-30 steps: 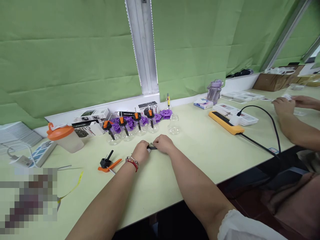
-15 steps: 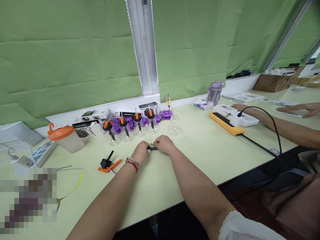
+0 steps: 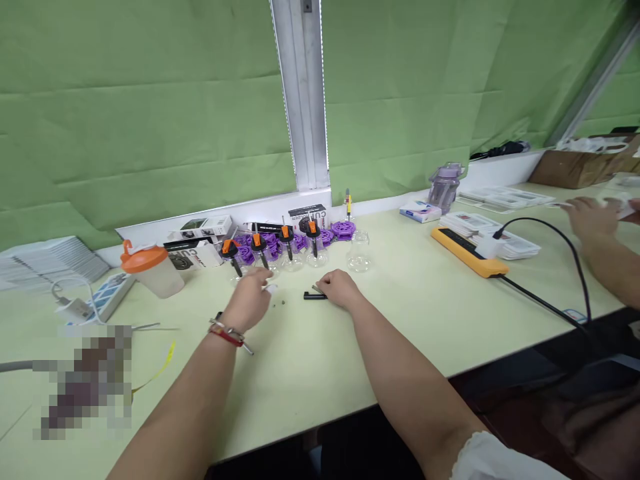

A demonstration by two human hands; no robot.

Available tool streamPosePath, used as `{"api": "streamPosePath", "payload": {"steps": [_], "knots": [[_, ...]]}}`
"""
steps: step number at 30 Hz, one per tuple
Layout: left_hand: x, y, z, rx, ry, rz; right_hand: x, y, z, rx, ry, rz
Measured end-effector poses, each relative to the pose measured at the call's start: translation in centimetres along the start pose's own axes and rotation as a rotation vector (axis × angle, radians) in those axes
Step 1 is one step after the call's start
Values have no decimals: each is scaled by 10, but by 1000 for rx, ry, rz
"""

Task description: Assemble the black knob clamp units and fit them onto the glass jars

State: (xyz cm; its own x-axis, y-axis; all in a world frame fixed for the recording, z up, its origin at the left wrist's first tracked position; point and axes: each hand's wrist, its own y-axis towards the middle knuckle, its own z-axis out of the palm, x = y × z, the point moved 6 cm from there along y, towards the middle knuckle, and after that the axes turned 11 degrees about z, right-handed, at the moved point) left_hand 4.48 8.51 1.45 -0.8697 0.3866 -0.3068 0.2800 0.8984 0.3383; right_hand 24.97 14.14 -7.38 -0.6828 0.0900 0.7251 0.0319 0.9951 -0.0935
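At the far left of the tabletop [image 3: 310,373] lies a stack of grey sheets [image 3: 50,257], with a white power strip [image 3: 107,297] just in front of it and an orange-lidded shaker cup [image 3: 150,268] standing upright beside that. A yellow strip [image 3: 155,370] lies nearer your edge.

Your left hand [image 3: 250,300], wrist ringed by a red bracelet [image 3: 226,331], is raised just above the tabletop in front of the row of small clear jars [image 3: 280,257]. Its fingers are loosely curled, and a small pale piece [image 3: 271,289] shows at the fingertips; whether it is pinched cannot be told. The four leftmost jars carry orange-and-black stoppers [image 3: 285,235], tilted. Behind them sit purple wheel-shaped parts [image 3: 343,229] and printed boxes [image 3: 200,230] along the window ledge. A few small specks [image 3: 280,303] lie on the tabletop between your hands.

Your right hand [image 3: 340,290] rests on the tabletop, fingers bent and pressed down on the right end of a short black bar [image 3: 314,295], which lies flat, well apart from your left hand. An empty clear jar [image 3: 359,253] stands just behind this hand.

Farther right are a small blue-and-white box [image 3: 420,212], a purple bottle [image 3: 443,188], and a yellow power strip [image 3: 467,250] with a white plug and a black cable [image 3: 550,267] running off toward the edge. Stacked white cards [image 3: 505,240] lie beside it. At the far right, another person's hand [image 3: 587,213] handles papers; a cardboard box [image 3: 575,170] sits beyond.
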Motion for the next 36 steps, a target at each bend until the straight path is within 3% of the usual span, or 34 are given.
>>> {"api": "streamPosePath", "payload": {"steps": [3,5,8,12,18,21,25,29,34,36], "knots": [[44,-29,-36,-142,89,-196,-1,1,1,-5,-3,5],[75,-51,-43,-189,127,-360,-2,1,1,-18,-7,-5],[105,-76,-32,-170,87,-505,-4,2,1,-50,36,-10],[118,-89,-6,-88,-104,-608,-9,2,1,-81,102,-8],[113,-91,2,3,-208,-582,-7,-2,-4,-134,215,-23],[115,-92,1,-39,-297,-537,2,-9,-12,-189,232,-90],[110,-91,0,-84,-609,-399,24,-30,-10,-172,342,-193],[75,-87,1,34,-861,-171,57,-62,16,46,476,-326],[26,-82,18,217,-949,-8,79,-92,57,483,496,-275],[19,-79,25,202,-948,-14,78,-95,63,566,522,-189]]}}
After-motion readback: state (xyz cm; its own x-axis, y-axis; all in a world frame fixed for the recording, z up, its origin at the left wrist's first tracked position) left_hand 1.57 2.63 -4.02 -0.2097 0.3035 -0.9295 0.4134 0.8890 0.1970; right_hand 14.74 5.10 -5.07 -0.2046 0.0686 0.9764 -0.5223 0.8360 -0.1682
